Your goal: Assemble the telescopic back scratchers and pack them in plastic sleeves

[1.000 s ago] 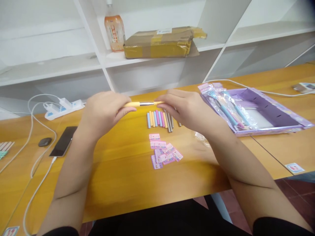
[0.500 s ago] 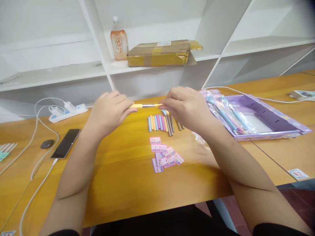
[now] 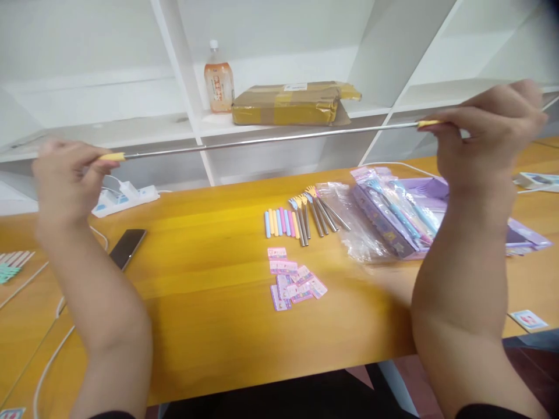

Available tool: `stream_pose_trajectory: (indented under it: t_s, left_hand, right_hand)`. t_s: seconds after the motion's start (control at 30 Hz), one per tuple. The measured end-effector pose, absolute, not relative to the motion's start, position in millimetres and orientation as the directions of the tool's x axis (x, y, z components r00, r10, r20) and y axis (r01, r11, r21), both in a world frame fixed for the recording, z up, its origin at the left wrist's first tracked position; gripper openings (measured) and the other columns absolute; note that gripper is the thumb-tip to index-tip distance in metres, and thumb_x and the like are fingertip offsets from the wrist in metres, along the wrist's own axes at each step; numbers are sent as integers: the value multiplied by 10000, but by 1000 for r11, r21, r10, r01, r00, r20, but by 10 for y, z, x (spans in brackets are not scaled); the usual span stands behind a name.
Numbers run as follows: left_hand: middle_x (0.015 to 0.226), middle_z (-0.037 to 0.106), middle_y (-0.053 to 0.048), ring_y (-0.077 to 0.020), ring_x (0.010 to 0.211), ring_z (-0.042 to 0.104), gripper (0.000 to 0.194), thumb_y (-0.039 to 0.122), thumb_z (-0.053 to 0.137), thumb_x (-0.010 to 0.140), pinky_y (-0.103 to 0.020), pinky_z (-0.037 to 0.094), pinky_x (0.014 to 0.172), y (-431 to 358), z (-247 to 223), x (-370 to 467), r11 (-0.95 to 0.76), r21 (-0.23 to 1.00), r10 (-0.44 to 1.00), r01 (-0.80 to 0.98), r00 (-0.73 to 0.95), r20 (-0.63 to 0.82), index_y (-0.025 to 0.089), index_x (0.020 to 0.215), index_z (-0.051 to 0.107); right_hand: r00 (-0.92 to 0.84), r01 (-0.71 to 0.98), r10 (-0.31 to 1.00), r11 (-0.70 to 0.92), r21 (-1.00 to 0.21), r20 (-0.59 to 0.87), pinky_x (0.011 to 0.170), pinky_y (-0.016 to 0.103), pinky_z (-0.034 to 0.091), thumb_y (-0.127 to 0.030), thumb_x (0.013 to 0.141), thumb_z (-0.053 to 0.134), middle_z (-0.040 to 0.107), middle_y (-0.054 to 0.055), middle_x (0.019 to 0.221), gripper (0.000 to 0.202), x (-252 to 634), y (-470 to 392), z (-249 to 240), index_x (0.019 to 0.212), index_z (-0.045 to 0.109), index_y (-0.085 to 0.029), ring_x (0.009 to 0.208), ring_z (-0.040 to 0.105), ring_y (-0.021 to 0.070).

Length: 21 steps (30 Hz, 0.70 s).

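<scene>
A telescopic back scratcher (image 3: 279,138) is stretched out in the air between my hands, its thin metal rod slanting slightly up to the right. My left hand (image 3: 72,174) is closed on the yellow grip at one end. At the other end, my right hand (image 3: 489,131) pinches a yellow tip, whose shape is mostly hidden by the fingers. Below on the table lie several pastel grip sleeves (image 3: 279,223) in a row. Beside them are several metal back scratchers (image 3: 323,215) with small hand-shaped heads in blue, yellow and pink. Pink and purple printed cards (image 3: 283,267) overlap nearer the front.
A purple box (image 3: 419,186) with bagged back scratchers (image 3: 404,209) stands at right, next to crumpled clear plastic bags (image 3: 362,238). On the left are a phone (image 3: 127,247), a power strip (image 3: 126,201) and white cables. A bottle (image 3: 219,81) and taped carton (image 3: 286,105) occupy the shelf.
My hands have moved far apart, left hand leftward and right hand up and right. The back scratcher's rod between them has drawn out from short to long.
</scene>
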<state>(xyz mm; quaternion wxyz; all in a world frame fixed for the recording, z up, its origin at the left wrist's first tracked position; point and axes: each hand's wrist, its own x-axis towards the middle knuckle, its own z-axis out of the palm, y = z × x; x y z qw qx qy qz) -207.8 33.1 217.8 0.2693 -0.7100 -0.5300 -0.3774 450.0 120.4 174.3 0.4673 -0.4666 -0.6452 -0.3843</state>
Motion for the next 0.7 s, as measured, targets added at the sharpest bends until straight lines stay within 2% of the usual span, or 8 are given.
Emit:
stream_pose_trajectory:
  t_s: [0.1,0.2,0.3,0.4,0.53,0.7]
  left_hand:
    - [827,739,18,-198,860,548,526,741,537,983,-365,449,865,362,2154,-2150,-252,27,581,967,129,803,281,871,768]
    - [839,732,7,-172,800,538,519,700,510,1007,-313,403,746,362,2161,-1990,-219,5,624,976,136,770,258,921,768]
    - [883,747,13,-147,777,550,444,633,556,1012,-279,409,735,311,2181,-1839,-255,-5,617,967,167,769,250,981,778]
    - [934,770,19,-132,775,574,376,571,599,1003,-255,420,734,268,2183,-1777,-291,0,605,957,184,775,251,1022,796]
    - [900,760,29,-122,745,560,331,524,625,989,-247,412,723,278,2160,-1743,-309,-7,603,951,201,772,261,1029,821]
    - [866,740,19,-123,726,543,325,507,634,999,-262,403,715,262,2142,-1694,-335,-6,594,942,216,775,250,1017,832]
  right_hand:
    - [-73,986,330,166,19,941,848,416,431,-433,989,756,672,126,772,289,4652,1253,1705,890,885,-194,798,525,252]
    - [-54,991,438,136,-7,897,873,382,453,-351,958,806,720,133,885,193,4643,1200,1705,991,885,-179,850,574,236]
    - [-46,985,516,165,-46,855,924,367,463,-296,941,823,755,139,983,193,4649,1105,1731,1089,867,-180,946,628,243]
    - [-24,986,572,150,-76,820,960,384,464,-304,966,788,767,154,1049,220,4687,1019,1757,1141,855,-188,1002,651,268]
    - [-51,985,572,165,-54,819,947,381,478,-359,1003,734,770,146,1015,240,4682,949,1758,1121,861,-193,961,652,279]
    - [-53,983,497,177,-42,866,920,385,503,-336,985,760,777,138,961,209,4665,922,1730,1046,869,-168,905,670,253]
